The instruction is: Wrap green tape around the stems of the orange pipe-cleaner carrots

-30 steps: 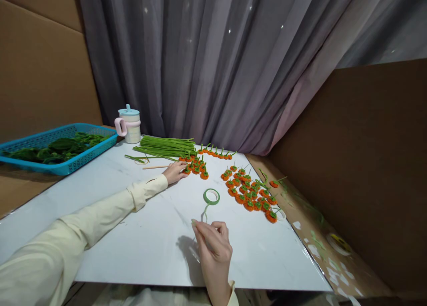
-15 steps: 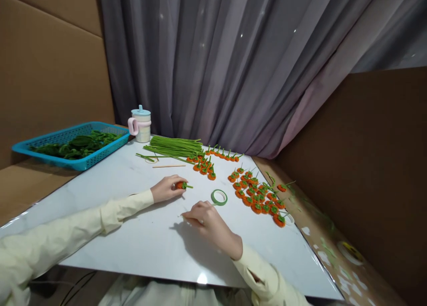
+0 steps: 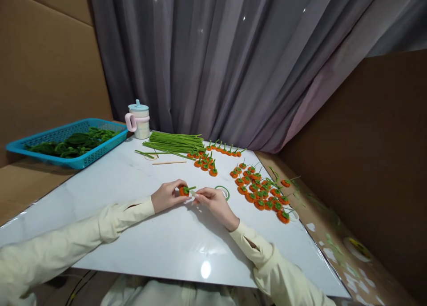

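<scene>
My left hand [image 3: 167, 195] is closed around a small fuzzy orange persimmon [image 3: 183, 191] with a green calyx and a short green stem pointing right. Thumb and fingers of my right hand [image 3: 216, 203] pinch a short pale strip [image 3: 192, 193] beside that stem; it looks like tape, though most of it is hidden. Just behind the right hand lies a roll of green tape [image 3: 227, 193], partly covered by it. Many more orange persimmons [image 3: 252, 197] with green stems stand in groups on the white table [image 3: 160, 243], to the right and farther back.
Green stems [image 3: 175, 142] lie bundled at the back, with a thin wooden stick [image 3: 169, 163] in front. A lidded cup [image 3: 143, 123] stands beside a blue basket [image 3: 82, 163] of green leaves. Paper scraps [image 3: 329, 254] and another roll [image 3: 357, 249] lie beyond the right edge.
My right hand has moved forward and left, bringing its fingertips to the persimmon's stem. My left hand still holds the persimmon. The view has shifted slightly.
</scene>
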A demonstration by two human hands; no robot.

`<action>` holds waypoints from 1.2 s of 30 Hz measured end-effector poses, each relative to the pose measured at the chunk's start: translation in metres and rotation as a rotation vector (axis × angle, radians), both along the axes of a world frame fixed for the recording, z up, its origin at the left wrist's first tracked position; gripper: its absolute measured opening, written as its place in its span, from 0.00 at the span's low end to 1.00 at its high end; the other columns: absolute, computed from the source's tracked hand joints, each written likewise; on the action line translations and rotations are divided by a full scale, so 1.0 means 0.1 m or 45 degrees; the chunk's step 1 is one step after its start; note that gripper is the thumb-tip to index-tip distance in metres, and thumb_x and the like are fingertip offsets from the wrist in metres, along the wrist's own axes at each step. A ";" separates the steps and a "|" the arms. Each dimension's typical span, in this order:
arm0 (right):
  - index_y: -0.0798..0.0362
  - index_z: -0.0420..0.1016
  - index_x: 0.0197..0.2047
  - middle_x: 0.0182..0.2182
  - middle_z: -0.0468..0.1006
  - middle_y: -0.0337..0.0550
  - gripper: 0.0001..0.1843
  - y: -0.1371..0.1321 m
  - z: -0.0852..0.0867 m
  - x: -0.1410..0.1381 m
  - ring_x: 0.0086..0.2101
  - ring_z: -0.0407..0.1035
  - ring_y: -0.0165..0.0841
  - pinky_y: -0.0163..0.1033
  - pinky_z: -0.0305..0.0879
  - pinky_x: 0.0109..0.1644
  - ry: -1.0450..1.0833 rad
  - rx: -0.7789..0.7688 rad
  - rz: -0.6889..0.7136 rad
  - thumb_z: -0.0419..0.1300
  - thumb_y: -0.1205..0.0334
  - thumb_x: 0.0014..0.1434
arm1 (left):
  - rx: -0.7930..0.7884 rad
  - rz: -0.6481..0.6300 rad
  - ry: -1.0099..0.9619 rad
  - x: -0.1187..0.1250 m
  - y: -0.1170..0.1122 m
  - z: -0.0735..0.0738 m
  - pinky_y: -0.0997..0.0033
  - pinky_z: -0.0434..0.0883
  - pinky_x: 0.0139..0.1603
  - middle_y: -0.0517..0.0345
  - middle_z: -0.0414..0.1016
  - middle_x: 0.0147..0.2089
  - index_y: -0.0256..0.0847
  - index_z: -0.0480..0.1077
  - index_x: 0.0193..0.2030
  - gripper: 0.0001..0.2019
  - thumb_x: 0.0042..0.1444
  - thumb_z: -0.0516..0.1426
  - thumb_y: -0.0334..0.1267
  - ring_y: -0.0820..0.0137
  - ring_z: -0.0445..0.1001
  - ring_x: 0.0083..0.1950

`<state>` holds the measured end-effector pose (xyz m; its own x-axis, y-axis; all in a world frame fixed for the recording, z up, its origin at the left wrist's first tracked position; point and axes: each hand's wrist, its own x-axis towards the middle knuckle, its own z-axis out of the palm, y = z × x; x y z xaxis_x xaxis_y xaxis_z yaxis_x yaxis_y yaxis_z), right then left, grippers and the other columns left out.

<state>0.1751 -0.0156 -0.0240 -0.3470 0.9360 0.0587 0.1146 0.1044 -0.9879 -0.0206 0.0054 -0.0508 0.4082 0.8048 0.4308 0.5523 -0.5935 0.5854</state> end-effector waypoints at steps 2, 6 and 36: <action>0.58 0.75 0.28 0.21 0.77 0.42 0.14 -0.01 -0.03 -0.01 0.22 0.66 0.27 0.34 0.62 0.31 0.013 0.000 -0.005 0.62 0.53 0.49 | 0.024 -0.018 0.021 -0.01 -0.01 -0.02 0.79 0.64 0.25 0.62 0.72 0.32 0.40 0.66 0.40 0.16 0.53 0.56 0.50 0.78 0.62 0.21; 0.57 0.74 0.28 0.21 0.77 0.41 0.14 -0.02 -0.07 -0.05 0.22 0.65 0.26 0.33 0.61 0.29 0.060 -0.009 -0.020 0.62 0.53 0.49 | 0.133 -0.109 0.022 -0.03 0.01 -0.07 0.78 0.65 0.27 0.59 0.72 0.34 0.39 0.66 0.39 0.18 0.54 0.54 0.53 0.77 0.64 0.24; 0.56 0.69 0.31 0.24 0.75 0.41 0.15 -0.09 -0.01 -0.07 0.25 0.68 0.28 0.33 0.62 0.30 0.052 -0.051 0.037 0.61 0.52 0.50 | 0.551 -0.300 0.204 -0.05 -0.04 -0.02 0.76 0.67 0.33 0.56 0.72 0.32 0.39 0.62 0.42 0.13 0.62 0.49 0.48 0.71 0.71 0.33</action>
<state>0.1685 -0.0243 -0.0253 -0.3720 0.9275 0.0359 0.0714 0.0672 -0.9952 -0.0258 0.0011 -0.0527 0.6449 0.4451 0.6212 0.4372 -0.8816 0.1778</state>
